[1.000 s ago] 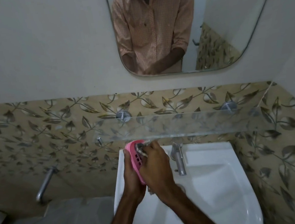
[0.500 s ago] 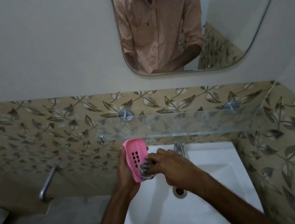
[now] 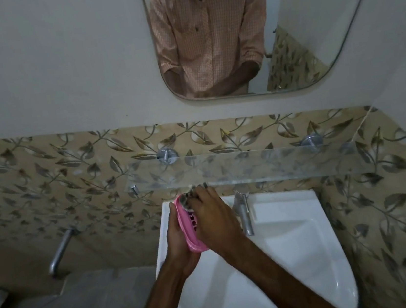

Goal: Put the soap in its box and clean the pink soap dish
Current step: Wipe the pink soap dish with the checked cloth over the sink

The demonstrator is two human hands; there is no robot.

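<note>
My left hand [image 3: 177, 236] holds the pink soap dish [image 3: 189, 228] upright on its edge above the left side of the white sink [image 3: 297, 244]. The dish's slotted inner face turns toward my right hand [image 3: 213, 219]. My right hand presses a grey scrubber [image 3: 186, 199] against the top end of the dish; most of the scrubber is hidden under my fingers. The soap and its box are not in view.
A chrome tap [image 3: 243, 212] stands just right of my hands at the sink's back. A glass shelf [image 3: 249, 168] juts out right above them. A second spout [image 3: 60, 250] sticks out of the tiled wall at left. A mirror [image 3: 246, 33] hangs above.
My right hand slid the scrubber from the lower part of the dish up to its top end. The dish stays in my left hand over the sink.
</note>
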